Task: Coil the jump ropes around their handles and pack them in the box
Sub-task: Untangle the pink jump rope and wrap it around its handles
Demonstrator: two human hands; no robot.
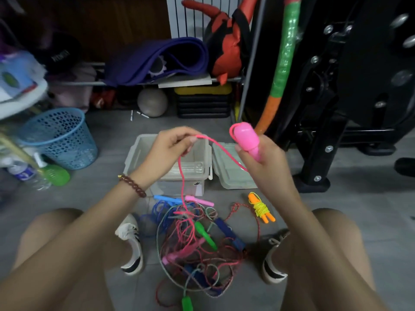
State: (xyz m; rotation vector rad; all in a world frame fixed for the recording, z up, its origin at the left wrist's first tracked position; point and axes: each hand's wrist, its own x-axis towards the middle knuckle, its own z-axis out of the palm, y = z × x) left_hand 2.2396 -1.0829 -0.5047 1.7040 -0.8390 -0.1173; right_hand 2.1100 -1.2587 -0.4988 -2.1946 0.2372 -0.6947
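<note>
Right hand (262, 158) grips the pink handle (246, 140), held upright with the bulb end up, at 1 o'clock from frame centre. Left hand (170, 149) at 11 o'clock pinches the pink rope (215, 142) between thumb and fingers. The rope spans between both hands, then drops from the pinch to the tangled rope pile (197, 248) on the floor at 6 o'clock, between the shoes (132, 243). Open box (143, 149) sits on the floor at 12 o'clock of the pile, with its lid (226, 173) just beside at 3 o'clock. Yellow rope coiled on orange handles (261, 207) lies on the floor at the pile's 2 o'clock, outside the box. Blue basket (60, 138) is at the box's 9 o'clock.
</note>
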